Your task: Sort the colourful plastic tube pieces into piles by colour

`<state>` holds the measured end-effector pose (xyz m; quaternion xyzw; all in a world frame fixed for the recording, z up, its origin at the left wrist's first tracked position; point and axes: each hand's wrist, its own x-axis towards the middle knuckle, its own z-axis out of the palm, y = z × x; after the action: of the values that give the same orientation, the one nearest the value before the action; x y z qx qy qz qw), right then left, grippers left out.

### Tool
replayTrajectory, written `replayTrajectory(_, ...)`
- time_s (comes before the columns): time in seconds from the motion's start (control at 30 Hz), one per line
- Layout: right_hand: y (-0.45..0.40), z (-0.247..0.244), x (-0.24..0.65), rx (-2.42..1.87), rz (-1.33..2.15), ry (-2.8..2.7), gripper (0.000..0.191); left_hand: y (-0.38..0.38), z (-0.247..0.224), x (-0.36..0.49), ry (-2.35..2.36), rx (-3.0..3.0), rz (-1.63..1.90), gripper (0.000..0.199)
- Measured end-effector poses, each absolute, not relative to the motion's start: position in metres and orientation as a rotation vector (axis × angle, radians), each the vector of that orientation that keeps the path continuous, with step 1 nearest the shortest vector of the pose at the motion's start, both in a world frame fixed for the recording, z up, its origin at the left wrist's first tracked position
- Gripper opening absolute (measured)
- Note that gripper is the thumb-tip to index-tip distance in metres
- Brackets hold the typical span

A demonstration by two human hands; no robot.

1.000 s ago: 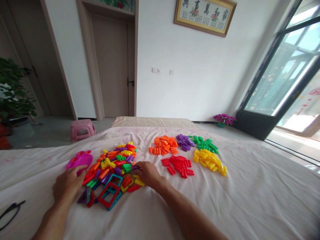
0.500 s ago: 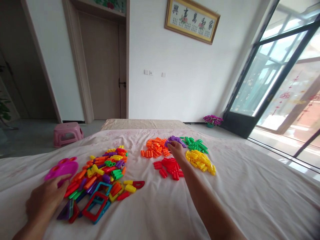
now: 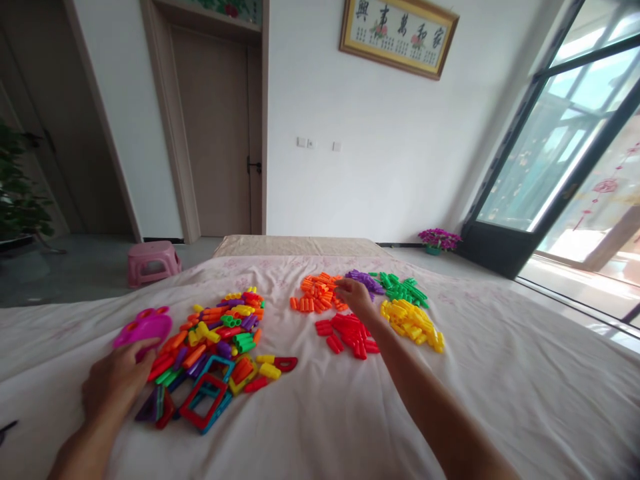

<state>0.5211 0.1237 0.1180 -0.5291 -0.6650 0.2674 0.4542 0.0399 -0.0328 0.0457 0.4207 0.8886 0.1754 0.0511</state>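
Note:
My left hand (image 3: 120, 375) is at the near edge of a magenta tray (image 3: 150, 327) with rounded bumps, its thumb and fingers closed over the rim. Beside it spreads a mixed pile of plastic tube blocks (image 3: 200, 333) in several colours. My right hand (image 3: 354, 293) reaches far forward, fingers bent together, between the orange blocks (image 3: 317, 292) and the purple blocks (image 3: 367, 281). What its fingertips hold, if anything, cannot be made out. Red blocks (image 3: 350, 333) lie just nearer than this hand, with yellow blocks (image 3: 413, 323) and green blocks (image 3: 403, 288) to its right.
Flat frame-shaped tiles, one a red square (image 3: 204, 400), lie at the near end of the mixed pile. A wrinkled pale cloth (image 3: 310, 427) covers the table. Beyond it are a pink stool (image 3: 154, 263) and a pot of purple flowers (image 3: 439, 239).
The view has swung slightly left, shifting everything rightward. A purple piece seen at my right fingertips no longer shows there. My left hand stays at the tray.

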Motion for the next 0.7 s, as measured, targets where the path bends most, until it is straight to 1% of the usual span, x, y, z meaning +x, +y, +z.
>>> replayTrajectory(0.1,0.082,0.109,0.473,-1.134,0.824,-1.983,0.021,-0.035,0.05,0.044,2.699,1.296,0.557,0.057)
replayTrajectory(0.17,0.05,0.106,0.445,-1.052,0.864,-2.205,0.019,-0.037,0.052,0.046,2.691,1.292,0.56,0.057)
replayTrajectory(0.23,0.024,0.103,0.426,-1.034,0.812,-2.392,0.025,-0.038,0.053,0.048,2.681,1.298,0.567,0.056)
replayTrajectory(0.3,0.007,0.1,0.415,-1.017,0.661,-2.531,0.036,-0.04,0.055,0.049,2.678,1.298,0.569,0.055)
replayTrajectory(0.33,0.002,0.098,0.413,-1.006,0.585,-2.571,0.038,-0.04,0.055,0.05,2.68,1.293,0.563,0.056)
replayTrajectory(0.4,-0.002,0.093,0.411,-0.988,0.504,-2.597,0.034,-0.04,0.057,0.051,2.684,1.282,0.552,0.056)
replayTrajectory(0.5,-0.002,0.088,0.412,-0.997,0.509,-2.572,0.018,-0.039,0.057,0.051,2.687,1.286,0.549,0.056)
replayTrajectory(0.6,0.0,0.089,0.413,-0.988,0.527,-2.552,0.016,-0.037,0.051,0.045,2.695,1.285,0.546,0.057)
replayTrajectory(0.7,0.007,0.1,0.421,-1.004,0.527,-2.465,0.016,-0.032,0.035,0.03,2.69,1.313,0.57,0.061)
